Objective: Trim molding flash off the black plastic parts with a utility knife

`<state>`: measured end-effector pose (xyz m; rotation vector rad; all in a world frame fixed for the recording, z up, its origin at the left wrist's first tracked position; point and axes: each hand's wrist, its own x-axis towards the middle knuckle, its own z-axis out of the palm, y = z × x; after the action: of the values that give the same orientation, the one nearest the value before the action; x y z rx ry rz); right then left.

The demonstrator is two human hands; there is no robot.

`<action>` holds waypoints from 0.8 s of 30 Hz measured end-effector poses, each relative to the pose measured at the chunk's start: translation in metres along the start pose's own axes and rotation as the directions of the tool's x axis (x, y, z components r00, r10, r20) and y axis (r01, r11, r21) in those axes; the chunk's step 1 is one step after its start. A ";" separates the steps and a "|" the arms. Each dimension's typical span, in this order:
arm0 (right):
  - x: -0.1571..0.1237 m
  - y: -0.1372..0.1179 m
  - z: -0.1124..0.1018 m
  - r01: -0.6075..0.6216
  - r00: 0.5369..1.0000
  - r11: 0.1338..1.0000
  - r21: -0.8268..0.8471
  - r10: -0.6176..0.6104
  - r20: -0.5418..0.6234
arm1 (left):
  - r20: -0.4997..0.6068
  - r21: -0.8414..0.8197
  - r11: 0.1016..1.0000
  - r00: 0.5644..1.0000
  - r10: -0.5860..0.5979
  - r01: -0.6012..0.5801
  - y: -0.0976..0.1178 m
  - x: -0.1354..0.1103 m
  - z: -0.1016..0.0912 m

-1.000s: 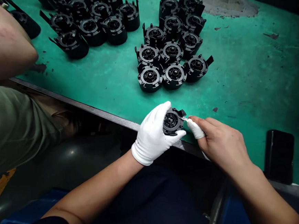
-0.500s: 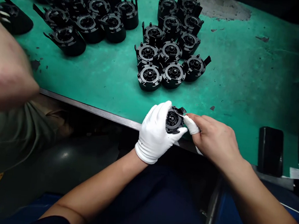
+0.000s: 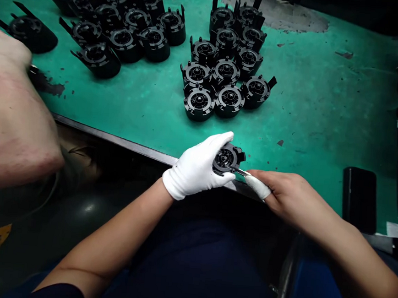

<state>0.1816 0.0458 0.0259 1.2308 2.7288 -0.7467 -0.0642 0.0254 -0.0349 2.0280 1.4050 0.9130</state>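
My left hand [image 3: 199,166], in a white glove, is wrapped round a black round plastic housing [image 3: 225,159] at the table's front edge. The housing's ribbed face is turned up, with a tab sticking out on its right. A slim pointed blade-like tool [image 3: 241,171] is pinched in my right hand [image 3: 281,190], its tip against the lower right rim of the housing. White cloth covers my right thumb; the other fingers are bare. The tool's handle is hidden in the hand, so its exact kind does not show.
Several similar black housings [image 3: 229,98] stand in a cluster beyond my hands on the green table mat [image 3: 318,117]. Another group [image 3: 124,42] is at the back left. A dark phone-like object [image 3: 359,199] lies at right. Another person's arm [image 3: 15,121] reaches in from the left.
The housing has turned and shifted slightly left in my left hand. My right hand has lowered, moving the tool from the upper right rim to the lower right. The other person's arm has moved.
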 end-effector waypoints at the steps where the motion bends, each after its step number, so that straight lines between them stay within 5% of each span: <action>1: 0.001 0.001 -0.002 0.017 0.999 1.000 -0.005 -0.017 0.034 | 0.039 0.000 1.000 0.999 0.011 -0.011 0.000 0.002 -0.002; 24: 0.006 0.010 0.000 0.081 0.996 0.994 -0.067 -0.077 0.053 | 0.270 -0.049 0.994 0.957 0.107 -0.097 -0.006 0.024 -0.019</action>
<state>0.1852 0.0555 0.0200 1.0810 2.7514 -0.6751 -0.0765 0.0508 -0.0215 2.1221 1.1376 0.6624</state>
